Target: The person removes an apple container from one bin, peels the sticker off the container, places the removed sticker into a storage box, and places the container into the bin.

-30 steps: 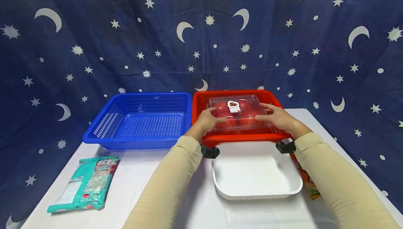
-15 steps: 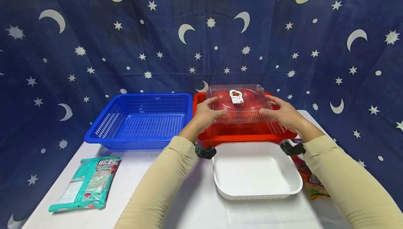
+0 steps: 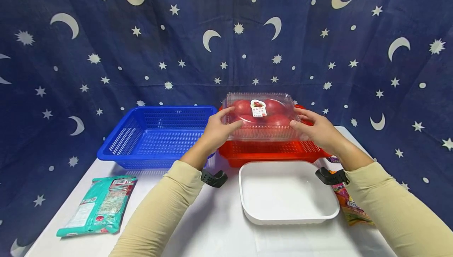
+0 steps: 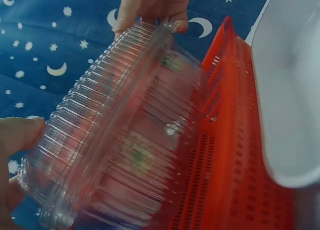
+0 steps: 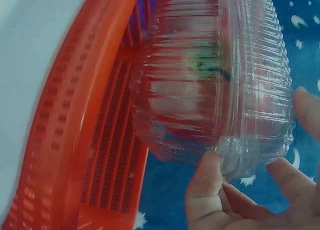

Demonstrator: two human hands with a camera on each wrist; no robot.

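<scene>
Between my two hands hangs a clear plastic box of tomatoes (image 3: 276,120), a white label on its lid and its ribbed sides showing in both wrist views. My left hand (image 3: 216,130) grips its left end, thumb at the front. At the opposite end my right hand (image 3: 319,132) pinches the corner; in the right wrist view its thumb and fingers (image 5: 207,177) press on the rim. Below the box is the red basket (image 3: 272,155), apart from it and partly hidden by it.
Left of the red basket stands a blue basket (image 3: 170,139). A white tray (image 3: 288,194) sits in front of the red one. At the left lies a teal packet (image 3: 99,206); a colourful packet (image 3: 350,206) is partly under my right forearm.
The tomato box has risen out of the red basket in both my hands and then shifted left, tilting its lid towards me. The baskets, tray and teal packet stay in place.
</scene>
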